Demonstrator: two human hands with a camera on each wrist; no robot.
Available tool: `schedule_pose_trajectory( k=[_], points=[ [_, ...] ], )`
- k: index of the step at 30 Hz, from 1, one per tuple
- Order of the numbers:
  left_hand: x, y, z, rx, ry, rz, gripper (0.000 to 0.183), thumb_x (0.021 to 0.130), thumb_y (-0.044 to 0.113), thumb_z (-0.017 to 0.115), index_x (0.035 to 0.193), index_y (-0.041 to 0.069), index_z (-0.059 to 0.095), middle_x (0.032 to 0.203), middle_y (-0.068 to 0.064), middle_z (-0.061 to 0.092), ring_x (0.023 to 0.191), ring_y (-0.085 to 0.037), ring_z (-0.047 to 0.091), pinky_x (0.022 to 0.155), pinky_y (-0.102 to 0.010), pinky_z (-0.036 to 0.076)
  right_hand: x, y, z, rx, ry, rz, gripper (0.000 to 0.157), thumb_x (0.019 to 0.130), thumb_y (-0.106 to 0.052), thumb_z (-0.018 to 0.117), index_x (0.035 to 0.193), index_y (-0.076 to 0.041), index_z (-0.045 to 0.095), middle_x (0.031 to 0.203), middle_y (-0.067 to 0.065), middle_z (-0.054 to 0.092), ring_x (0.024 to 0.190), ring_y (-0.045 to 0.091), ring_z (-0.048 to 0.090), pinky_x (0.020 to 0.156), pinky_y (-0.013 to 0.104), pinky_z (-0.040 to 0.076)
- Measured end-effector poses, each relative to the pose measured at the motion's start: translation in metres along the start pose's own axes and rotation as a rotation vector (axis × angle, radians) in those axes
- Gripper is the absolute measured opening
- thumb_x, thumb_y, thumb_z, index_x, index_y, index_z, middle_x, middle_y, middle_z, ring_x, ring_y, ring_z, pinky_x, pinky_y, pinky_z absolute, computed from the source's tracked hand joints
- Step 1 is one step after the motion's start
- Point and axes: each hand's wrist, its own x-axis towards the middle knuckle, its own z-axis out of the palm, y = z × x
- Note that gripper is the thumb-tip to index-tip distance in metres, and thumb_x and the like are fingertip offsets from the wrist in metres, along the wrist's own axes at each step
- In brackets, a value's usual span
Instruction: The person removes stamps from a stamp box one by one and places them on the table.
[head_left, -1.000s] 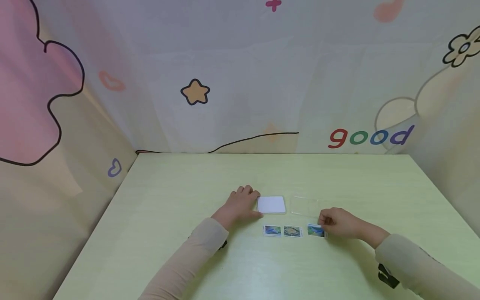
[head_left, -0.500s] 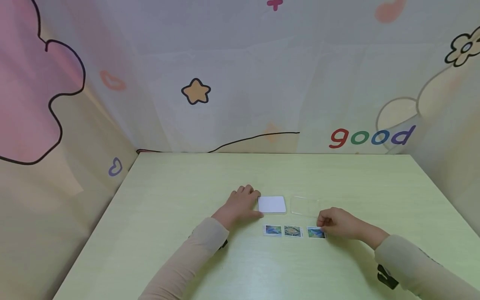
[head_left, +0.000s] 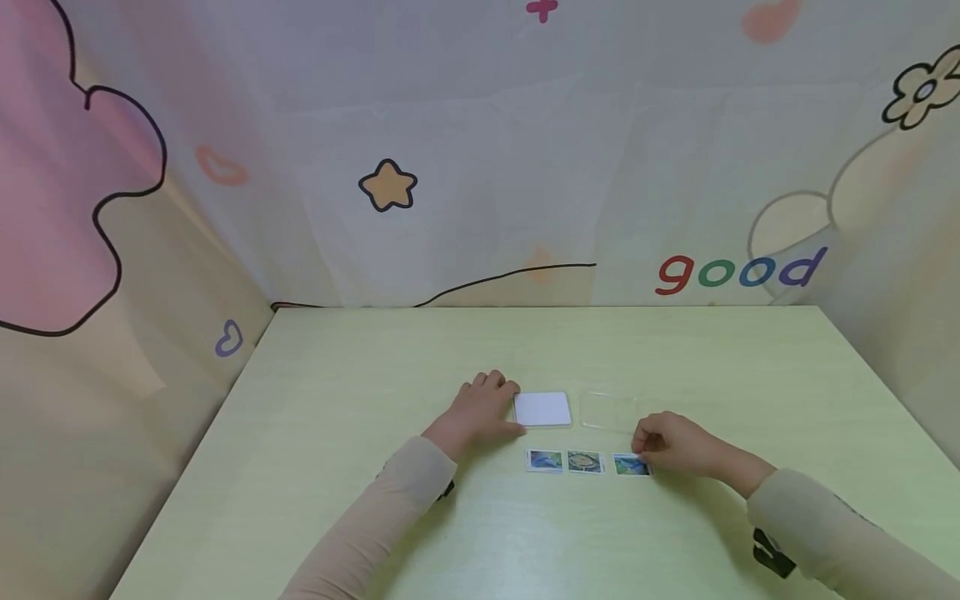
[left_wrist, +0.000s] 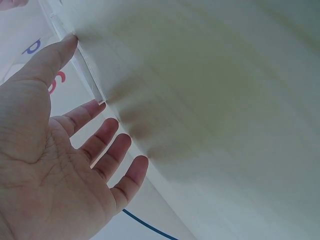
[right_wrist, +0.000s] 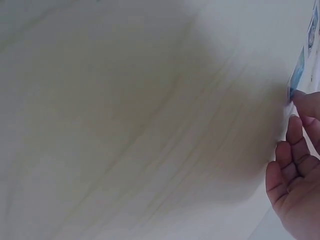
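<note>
A white stack of cards [head_left: 543,409] lies in a shallow clear plastic box in the head view. My left hand [head_left: 480,410] spans the box's left end, with thumb and index finger at its corners; its other fingertips touch the table. The left wrist view shows the box's edge [left_wrist: 89,75] between them. Below, three picture cards lie in a row: a blue one [head_left: 545,461], one with a round design [head_left: 585,462] and a blue-green one [head_left: 627,465]. My right hand [head_left: 678,444] pinches the right edge of the blue-green card, its fingers bent; its fingertips partly cover that edge.
A thin clear plastic lid or tray [head_left: 607,411] lies right of the box. The pale wooden table [head_left: 360,358] ends at a printed cloth backdrop [head_left: 480,167] behind and at both sides.
My right hand has shifted very slightly left at the blue-green card. My left hand, the box and the other two cards stay put; the head view sways a little.
</note>
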Motion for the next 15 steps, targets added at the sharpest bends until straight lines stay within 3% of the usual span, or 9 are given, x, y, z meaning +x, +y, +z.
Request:
schedule_pose_trajectory(
  k=[15],
  points=[
    [-0.0021, 0.0010, -0.0015, -0.011, 0.007, -0.001, 0.061, 0.084, 0.046, 0.067, 0.133, 0.014, 0.049, 0.127, -0.006, 0.047, 0.114, -0.024, 0.042, 0.096, -0.042, 0.038, 0.0003, -0.0023, -0.0005, 0.006, -0.004, 0.023, 0.008, 0.081, -0.003, 0.068, 0.080, -0.007, 0.061, 0.079, -0.004, 0.059, 0.071, 0.003, 0.046, 0.065, 0.022, 0.044]
  ],
)
